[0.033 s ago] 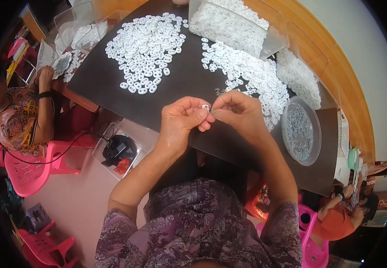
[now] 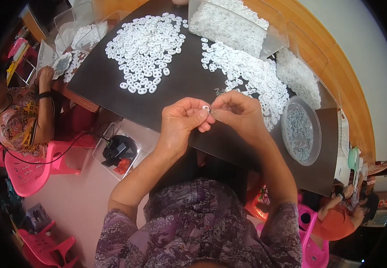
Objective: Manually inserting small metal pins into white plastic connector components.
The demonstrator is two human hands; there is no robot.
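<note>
Movement: barely any since the earlier frame.
Left hand: pinches white piece over counter, likely steadying it.
Right hand: fingertips together beside it, contents unclear.
Bowl: seemingly within reach.

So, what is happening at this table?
The left hand pinches a small white piece. The right hand pinches close beside it; anything it holds is too small to tell. On the dark table, one heap of white pieces lies on the left and another heap on the right, near a round dish of small grey pieces.
</note>
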